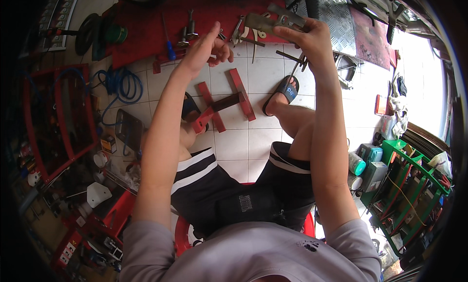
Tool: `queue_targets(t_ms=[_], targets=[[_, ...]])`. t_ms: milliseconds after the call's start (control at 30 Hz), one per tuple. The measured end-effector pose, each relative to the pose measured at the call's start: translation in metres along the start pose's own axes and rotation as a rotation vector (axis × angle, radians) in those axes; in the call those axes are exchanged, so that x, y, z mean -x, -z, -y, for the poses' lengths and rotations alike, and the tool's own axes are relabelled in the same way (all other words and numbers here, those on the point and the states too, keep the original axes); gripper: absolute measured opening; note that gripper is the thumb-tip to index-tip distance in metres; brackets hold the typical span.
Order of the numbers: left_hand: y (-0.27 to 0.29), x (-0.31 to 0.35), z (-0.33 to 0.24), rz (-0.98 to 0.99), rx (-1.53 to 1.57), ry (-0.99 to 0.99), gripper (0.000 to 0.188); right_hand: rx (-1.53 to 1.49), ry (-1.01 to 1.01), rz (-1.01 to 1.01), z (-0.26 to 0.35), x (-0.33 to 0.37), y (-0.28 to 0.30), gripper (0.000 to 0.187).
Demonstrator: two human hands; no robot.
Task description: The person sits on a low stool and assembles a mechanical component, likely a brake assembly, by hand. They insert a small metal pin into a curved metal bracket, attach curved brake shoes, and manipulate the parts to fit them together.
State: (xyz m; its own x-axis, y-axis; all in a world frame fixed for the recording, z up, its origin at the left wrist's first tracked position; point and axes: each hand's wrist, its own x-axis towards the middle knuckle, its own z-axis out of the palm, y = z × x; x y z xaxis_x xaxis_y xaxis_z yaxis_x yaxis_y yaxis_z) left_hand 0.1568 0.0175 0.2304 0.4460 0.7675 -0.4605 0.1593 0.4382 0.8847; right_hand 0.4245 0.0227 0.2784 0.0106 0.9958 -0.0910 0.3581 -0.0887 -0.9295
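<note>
My right hand (316, 42) is closed around a flat, dull metal piece (260, 24) at the far edge of the red work surface. Under that hand, a thin dark rod-like tool (288, 56) shows beside the fingers; whether I grip it too is hard to tell. My left hand (201, 55) is raised over the near edge of the surface, fingers apart, some loosely bent, holding nothing I can see. Close to it lie a blue-handled screwdriver (170, 50) and metal bolt-like parts with a wrench (189, 28). Small metal parts (237, 31) sit between my hands.
The red work surface (139, 19) spans the far side, with a diamond-plate sheet (336, 31) at right. A red metal stand (226, 103) is on the tiled floor between my feet. A coiled blue hose (127, 87) and red rack (58, 121) are left; a green rack (404, 184) is right.
</note>
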Motion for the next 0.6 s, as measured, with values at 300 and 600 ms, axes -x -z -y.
queue_targets(t_ms=[300, 600], targets=[[-0.005, -0.004, 0.001, -0.125, 0.012, -0.059, 0.069, -0.079, 0.017, 0.018, -0.003, -0.002, -0.001, 0.039], [-0.006, -0.003, -0.002, -0.153, 0.023, -0.091, 0.072, -0.083, 0.002, 0.028, -0.004, -0.002, 0.000, 0.037]])
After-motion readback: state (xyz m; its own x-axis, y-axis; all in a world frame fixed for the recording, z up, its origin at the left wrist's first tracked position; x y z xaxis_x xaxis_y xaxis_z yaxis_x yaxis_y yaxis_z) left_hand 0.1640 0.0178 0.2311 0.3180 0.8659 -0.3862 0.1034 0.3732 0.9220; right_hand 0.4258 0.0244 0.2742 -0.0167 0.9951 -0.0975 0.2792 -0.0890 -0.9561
